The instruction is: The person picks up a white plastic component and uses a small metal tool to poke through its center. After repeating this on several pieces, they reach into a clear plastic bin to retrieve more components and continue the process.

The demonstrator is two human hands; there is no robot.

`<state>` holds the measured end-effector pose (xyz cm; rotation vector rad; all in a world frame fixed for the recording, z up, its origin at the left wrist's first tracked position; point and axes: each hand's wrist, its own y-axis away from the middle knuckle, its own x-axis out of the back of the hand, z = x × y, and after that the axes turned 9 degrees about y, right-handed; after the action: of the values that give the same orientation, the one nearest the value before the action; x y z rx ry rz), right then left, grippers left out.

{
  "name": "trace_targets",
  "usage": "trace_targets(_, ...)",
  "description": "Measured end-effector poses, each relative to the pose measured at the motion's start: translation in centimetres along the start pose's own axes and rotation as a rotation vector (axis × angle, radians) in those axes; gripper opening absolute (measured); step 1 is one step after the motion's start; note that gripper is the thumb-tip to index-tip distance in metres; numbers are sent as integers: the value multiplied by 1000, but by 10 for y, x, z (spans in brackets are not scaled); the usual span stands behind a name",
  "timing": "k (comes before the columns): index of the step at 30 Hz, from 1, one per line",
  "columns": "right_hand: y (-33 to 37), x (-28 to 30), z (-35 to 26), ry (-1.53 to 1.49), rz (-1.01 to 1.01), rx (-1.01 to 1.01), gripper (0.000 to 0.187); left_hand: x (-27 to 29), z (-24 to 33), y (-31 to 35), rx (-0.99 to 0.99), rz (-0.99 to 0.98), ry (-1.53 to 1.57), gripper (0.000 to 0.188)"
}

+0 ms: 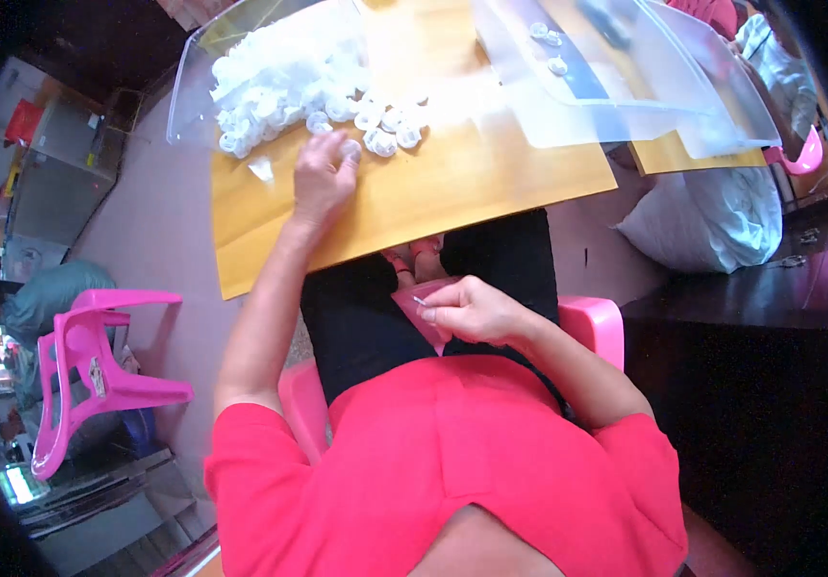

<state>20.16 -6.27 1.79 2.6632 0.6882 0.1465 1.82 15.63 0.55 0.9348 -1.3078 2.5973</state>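
Fingers (345,154) touch white caps (380,130) on table (491,183).

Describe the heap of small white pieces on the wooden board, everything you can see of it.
The heap of small white pieces lies at the far left of the wooden board, partly on a clear plastic tray. The pieces look like small round, ring-like caps, pale and glossy, perhaps plastic. They are piled loosely, with a few scattered to the right. The left hand rests at its near edge, fingers touching one piece.
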Motion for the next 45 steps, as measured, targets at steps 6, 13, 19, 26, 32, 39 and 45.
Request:
trace_targets(6, 8, -1, -4, 40, -4, 9, 30, 5, 10, 16, 368, -71, 206, 11)
trace_targets(13, 18, -3, -1, -151, 233, 96, 22, 44, 128, 67, 768, -43, 780, 5)
trace_targets(19, 14, 0, -5, -225, 344, 167, 16, 32, 181, 121, 815, -36, 974, 9)
trace_targets(26, 11, 16, 10, -91, 483, 207, 18, 8, 192, 96, 1031, -95, 1008, 10)
trace_targets(32, 18, 31, 2, -16, 499, 94, 21, 3, 194, 96, 1171, -65, 1039, 10)
trace_targets(39, 33, 10, 1, 133, 403, 212, 18, 34, 185, 118, 1502, -180, 1542, 13)
trace_targets(45, 31, -6, -11, 371, 286, 339, 13, 54, 171, 138, 1459, -404, 1726, 31)
